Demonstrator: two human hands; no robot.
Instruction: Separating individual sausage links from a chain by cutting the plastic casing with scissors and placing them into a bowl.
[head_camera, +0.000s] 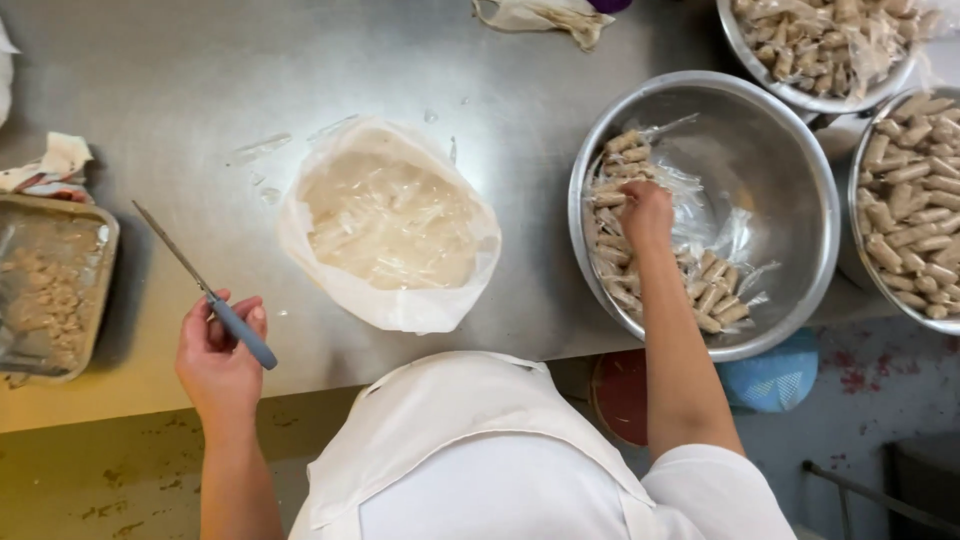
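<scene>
A tray (100, 240) of crumbs is sitting at the left edge of the steel table (200, 80). The left hand (218, 355) is gripping a knife (205, 290) by its grey handle, thin blade pointing up and away; it looks light and stiff, best held at the handle. A bag (390, 225) of clear wrappers is lying in the middle. The right hand (647, 212) is reaching into the bowl (780, 160), closing on wrapped rolls (615, 235); these look light, soft and slippery in their film.
</scene>
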